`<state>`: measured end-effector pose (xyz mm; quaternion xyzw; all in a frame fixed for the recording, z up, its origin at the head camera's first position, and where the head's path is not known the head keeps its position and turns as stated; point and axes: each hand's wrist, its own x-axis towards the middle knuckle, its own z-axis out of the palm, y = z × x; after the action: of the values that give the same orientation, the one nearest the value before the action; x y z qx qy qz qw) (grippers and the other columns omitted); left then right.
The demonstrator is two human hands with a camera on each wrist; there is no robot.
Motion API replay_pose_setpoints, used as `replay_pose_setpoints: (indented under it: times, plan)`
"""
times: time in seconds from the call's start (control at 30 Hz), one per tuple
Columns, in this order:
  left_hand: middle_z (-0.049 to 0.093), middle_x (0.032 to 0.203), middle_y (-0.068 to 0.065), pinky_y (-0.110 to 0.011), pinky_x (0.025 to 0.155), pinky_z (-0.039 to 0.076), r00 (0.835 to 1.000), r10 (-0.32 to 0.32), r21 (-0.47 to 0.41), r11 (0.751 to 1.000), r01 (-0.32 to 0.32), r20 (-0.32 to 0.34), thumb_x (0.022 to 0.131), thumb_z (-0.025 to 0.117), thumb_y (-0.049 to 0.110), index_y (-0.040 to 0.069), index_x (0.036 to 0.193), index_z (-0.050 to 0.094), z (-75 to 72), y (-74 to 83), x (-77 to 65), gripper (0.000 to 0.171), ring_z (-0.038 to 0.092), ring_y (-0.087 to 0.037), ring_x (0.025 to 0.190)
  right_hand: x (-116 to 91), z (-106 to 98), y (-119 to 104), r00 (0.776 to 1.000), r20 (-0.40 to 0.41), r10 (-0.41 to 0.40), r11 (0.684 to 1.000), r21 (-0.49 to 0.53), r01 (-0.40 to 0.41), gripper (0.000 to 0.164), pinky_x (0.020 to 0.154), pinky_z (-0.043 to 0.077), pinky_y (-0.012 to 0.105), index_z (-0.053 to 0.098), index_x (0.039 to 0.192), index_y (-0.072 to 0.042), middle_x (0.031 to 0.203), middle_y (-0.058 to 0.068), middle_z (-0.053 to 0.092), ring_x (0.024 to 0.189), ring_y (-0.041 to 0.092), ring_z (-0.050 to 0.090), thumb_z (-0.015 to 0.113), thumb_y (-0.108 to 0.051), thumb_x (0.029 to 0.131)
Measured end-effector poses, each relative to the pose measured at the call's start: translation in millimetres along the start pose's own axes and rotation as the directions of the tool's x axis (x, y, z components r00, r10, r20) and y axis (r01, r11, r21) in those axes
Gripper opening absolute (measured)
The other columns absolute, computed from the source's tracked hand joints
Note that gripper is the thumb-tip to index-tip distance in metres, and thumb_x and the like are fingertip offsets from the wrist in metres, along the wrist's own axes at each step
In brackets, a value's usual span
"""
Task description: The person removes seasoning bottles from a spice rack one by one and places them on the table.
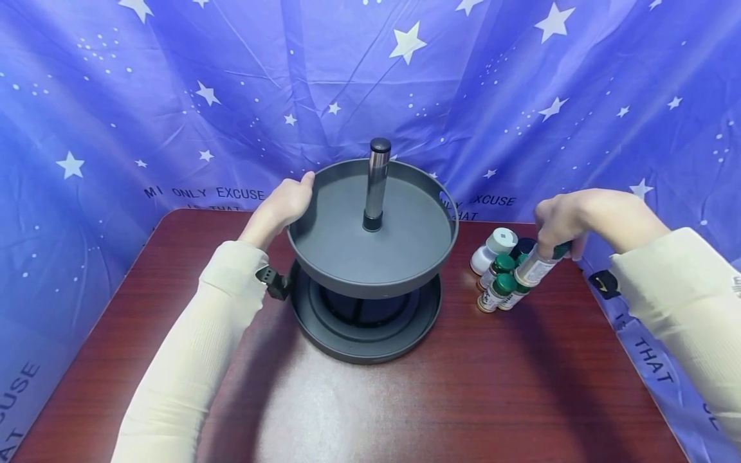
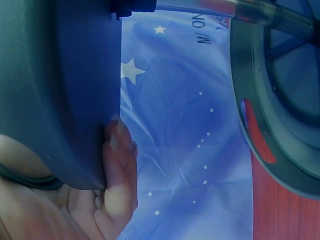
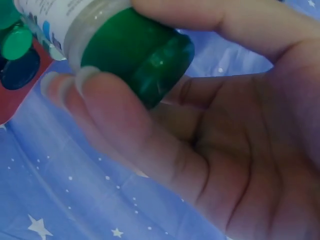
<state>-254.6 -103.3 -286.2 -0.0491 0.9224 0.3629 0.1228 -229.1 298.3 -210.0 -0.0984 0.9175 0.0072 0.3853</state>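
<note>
A two-tier dark grey round tray stand has an upper tray (image 1: 338,241) above a lower tray (image 1: 361,352), with a metal post (image 1: 377,183) rising through the top. My left hand (image 1: 287,202) grips the upper tray's left rim; in the left wrist view the fingers (image 2: 119,185) lie against its underside. Over on the right, my right hand (image 1: 564,218) pinches a spice jar (image 1: 532,269) by its green cap (image 3: 142,55), between thumb and fingers. That jar is tilted above a cluster of others. Its label is too blurred to read.
Several green-capped spice jars (image 1: 491,297) stand close together right of the stand, beside a white jar with a pale lid (image 1: 501,240) and a dark-lidded one (image 1: 525,245). A blue star-patterned curtain (image 1: 243,96) hangs behind the reddish-brown table (image 1: 463,399).
</note>
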Motion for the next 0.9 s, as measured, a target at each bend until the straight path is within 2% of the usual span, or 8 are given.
replay_pose_setpoints:
  times: [0.13, 0.23, 0.33, 0.53, 0.67, 0.77, 0.9]
  plan:
    - [0.047, 0.143, -0.019, -0.046, 0.101, 0.044, 1.0, -0.005, -0.002, 1.0, 0.005, 0.003, 0.105, 0.013, 0.052, -0.002, 0.146, 0.042, 0.6, 0.2, 1.1, 0.073, 0.053, -0.033, 0.114, 5, 10, 1, 0.999, 0.03, 0.01, 1.0, 0.016, -0.011, 0.019, 0.063, 0.059, 0.031, 0.061, 0.089, 0.003, 0.082, 0.009, 0.058, 0.071, 0.018, 0.06, 0.065, -0.008, 0.074]
    - [0.045, 0.148, -0.019, -0.047, 0.105, 0.042, 1.0, -0.002, 0.001, 1.0, 0.002, 0.008, 0.105, 0.013, 0.051, -0.001, 0.147, 0.041, 1.1, 0.4, 1.7, 0.073, 0.052, -0.033, 0.121, 9, 18, 2, 0.999, 0.04, 0.021, 1.0, 0.021, -0.022, 0.022, 0.063, 0.059, 0.03, 0.057, 0.091, 0.003, 0.085, 0.01, 0.058, 0.073, 0.018, 0.06, 0.066, -0.006, 0.073]
    - [0.041, 0.153, -0.018, -0.048, 0.112, 0.037, 1.0, 0.004, 0.002, 1.0, -0.004, 0.011, 0.105, 0.013, 0.051, -0.001, 0.149, 0.037, 1.6, 0.3, 2.3, 0.072, 0.048, -0.032, 0.13, 12, 25, 2, 0.999, 0.029, 0.04, 0.999, 0.023, -0.04, 0.027, 0.062, 0.059, 0.03, 0.054, 0.093, 0.004, 0.088, 0.013, 0.057, 0.07, 0.02, 0.062, 0.067, -0.005, 0.072]
    - [0.04, 0.154, -0.018, -0.048, 0.114, 0.036, 1.0, 0.002, 0.007, 1.0, -0.003, 0.018, 0.105, 0.012, 0.052, -0.001, 0.15, 0.036, 1.2, 0.7, 2.5, 0.073, 0.047, -0.033, 0.132, 15, 33, 2, 0.997, 0.009, 0.073, 0.997, 0.029, -0.073, 0.033, 0.06, 0.058, 0.028, 0.049, 0.097, 0.005, 0.092, 0.018, 0.053, 0.065, 0.021, 0.063, 0.067, -0.003, 0.07]
    - [0.035, 0.158, -0.018, -0.049, 0.116, 0.034, 1.0, 0.003, 0.008, 1.0, -0.003, 0.02, 0.105, 0.011, 0.051, -0.001, 0.151, 0.034, 0.5, 0.7, 2.0, 0.073, 0.043, -0.034, 0.138, 19, 37, 2, 0.998, 0.027, 0.063, 0.998, 0.014, -0.064, 0.029, 0.06, 0.059, 0.028, 0.053, 0.094, 0.004, 0.087, 0.016, 0.057, 0.064, 0.02, 0.063, 0.068, -0.002, 0.071]
    - [0.034, 0.158, -0.018, -0.049, 0.117, 0.033, 1.0, 0.002, 0.008, 1.0, -0.002, 0.017, 0.105, 0.011, 0.051, -0.001, 0.151, 0.033, 0.4, 0.8, 1.9, 0.073, 0.041, -0.034, 0.14, 21, 39, 2, 0.997, 0.034, 0.066, 0.998, 0.001, -0.066, 0.023, 0.056, 0.057, 0.025, 0.055, 0.088, 0.001, 0.077, 0.011, 0.059, 0.059, 0.016, 0.059, 0.069, -0.004, 0.071]
    - [0.035, 0.158, -0.018, -0.048, 0.117, 0.033, 1.0, 0.003, 0.003, 1.0, -0.003, 0.012, 0.106, 0.012, 0.05, -0.002, 0.151, 0.034, 0.7, 0.3, 2.3, 0.072, 0.041, -0.034, 0.141, 24, 44, 2, 0.995, 0.022, 0.097, 0.995, -0.003, -0.097, 0.027, 0.048, 0.049, 0.018, 0.052, 0.09, -0.002, 0.069, 0.008, 0.056, 0.052, 0.011, 0.051, 0.072, -0.008, 0.073]
